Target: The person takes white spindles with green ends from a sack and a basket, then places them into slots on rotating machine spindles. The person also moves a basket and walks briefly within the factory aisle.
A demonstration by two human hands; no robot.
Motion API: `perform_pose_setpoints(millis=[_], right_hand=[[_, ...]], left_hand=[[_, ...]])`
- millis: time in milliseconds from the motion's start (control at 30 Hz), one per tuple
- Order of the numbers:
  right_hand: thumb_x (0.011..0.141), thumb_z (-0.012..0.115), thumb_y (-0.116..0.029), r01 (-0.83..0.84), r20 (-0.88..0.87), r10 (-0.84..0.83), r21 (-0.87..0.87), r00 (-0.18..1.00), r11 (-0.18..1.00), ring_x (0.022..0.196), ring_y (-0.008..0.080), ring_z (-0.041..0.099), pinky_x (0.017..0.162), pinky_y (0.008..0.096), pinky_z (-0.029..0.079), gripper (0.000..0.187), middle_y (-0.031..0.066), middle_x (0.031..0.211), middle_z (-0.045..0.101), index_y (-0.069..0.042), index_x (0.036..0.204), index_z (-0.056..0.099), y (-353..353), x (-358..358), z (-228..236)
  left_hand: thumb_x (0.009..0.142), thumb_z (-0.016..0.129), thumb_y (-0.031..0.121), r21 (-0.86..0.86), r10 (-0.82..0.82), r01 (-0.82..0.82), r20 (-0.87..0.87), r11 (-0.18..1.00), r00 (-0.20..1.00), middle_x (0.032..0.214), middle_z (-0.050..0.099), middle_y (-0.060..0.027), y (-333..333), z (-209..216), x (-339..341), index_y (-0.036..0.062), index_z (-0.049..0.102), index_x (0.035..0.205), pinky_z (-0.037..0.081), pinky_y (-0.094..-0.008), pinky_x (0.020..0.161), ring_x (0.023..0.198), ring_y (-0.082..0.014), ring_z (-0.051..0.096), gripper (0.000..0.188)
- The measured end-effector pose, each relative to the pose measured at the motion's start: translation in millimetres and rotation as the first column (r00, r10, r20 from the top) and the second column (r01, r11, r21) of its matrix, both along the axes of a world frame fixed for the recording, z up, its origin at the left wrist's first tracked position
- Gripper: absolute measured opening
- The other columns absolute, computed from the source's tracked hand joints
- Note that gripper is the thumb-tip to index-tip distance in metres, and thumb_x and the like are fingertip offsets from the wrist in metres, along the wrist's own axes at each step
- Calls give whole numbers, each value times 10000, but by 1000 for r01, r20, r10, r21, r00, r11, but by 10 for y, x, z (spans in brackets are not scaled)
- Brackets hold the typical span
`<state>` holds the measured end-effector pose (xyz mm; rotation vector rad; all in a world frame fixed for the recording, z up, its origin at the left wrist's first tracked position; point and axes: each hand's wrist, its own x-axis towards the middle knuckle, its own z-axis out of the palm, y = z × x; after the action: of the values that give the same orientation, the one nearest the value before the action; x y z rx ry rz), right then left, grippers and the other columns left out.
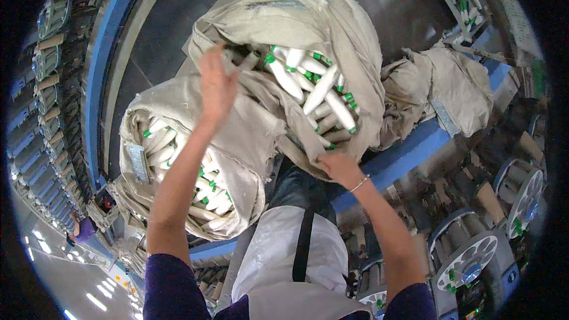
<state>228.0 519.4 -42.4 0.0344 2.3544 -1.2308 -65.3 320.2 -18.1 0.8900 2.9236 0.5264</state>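
A large beige cloth sack [284,26] gapes in front of me. Inside it lie several white yarn bobbins [323,90] with green ends. My right hand [339,167] is closed on the near rim of this sack, pinching the cloth. My left hand [218,86] is over the sack's left edge; its fingers are smeared by motion and partly hidden, so whether they grip the cloth is unclear. Just right of its fingertips is a blurred greyish bobbin [249,60]. Below my left forearm, a second beige sack [243,136] holds more white and green bobbins [160,147].
Spinning machinery with a blue rail [98,83] runs along the left. At the right lie a crumpled beige sack [459,92] and another blue rail [397,157]. Machines with perforated round discs [471,264] stand at lower right. Another person [86,229] is far off at lower left.
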Motion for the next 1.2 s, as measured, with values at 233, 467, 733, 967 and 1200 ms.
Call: perform_pose_setpoints(millis=[233,467,733,967,1200], right_hand=[[815,583,-91,443,-274,-399,122,875,888,926,336,549,771,396,459,177,153,1013,574,-62,990,580,298,-417,-273],[757,598,-15,292,-211,-203,640,956,711,995,325,531,821,424,464,502,145,1135,486,-95,1232,458,368,-842,-611],[775,615,-81,416,251,-442,152,861,897,1084,354,504,918,431,419,601,222,1151,497,-26,1318,362,709,-109,-426],[819,642,-109,933,744,-565,-267,358,239,1055,208,533,872,343,459,601,112,1198,504,-42,1335,342,1071,1076,320],[818,621,-48,937,765,-631,-303,129,-175,981,192,576,773,326,515,571,85,1154,541,-62,1320,349,1009,1067,386]], left_hand=[[780,581,18,27,313,-323,182,946,932,1137,497,-215,1011,-928,575,-20,360,1317,332,-438,923,1063,-359,457,581],[780,624,98,-129,197,-172,221,977,955,1148,476,-181,1081,-842,819,-16,304,1356,250,-472,967,1077,-322,403,668],[757,629,115,14,17,-18,40,1000,999,1014,530,-260,1509,-1159,242,-70,512,1054,393,-473,864,977,-433,490,369],[782,651,273,-244,-40,199,533,949,845,1015,575,-221,807,-22,388,37,478,1170,458,-443,839,951,-354,589,486],[797,540,153,-451,-989,890,80,73,121,1107,556,-102,1156,-664,867,55,577,1096,241,-535,1100,1240,-298,410,317]])
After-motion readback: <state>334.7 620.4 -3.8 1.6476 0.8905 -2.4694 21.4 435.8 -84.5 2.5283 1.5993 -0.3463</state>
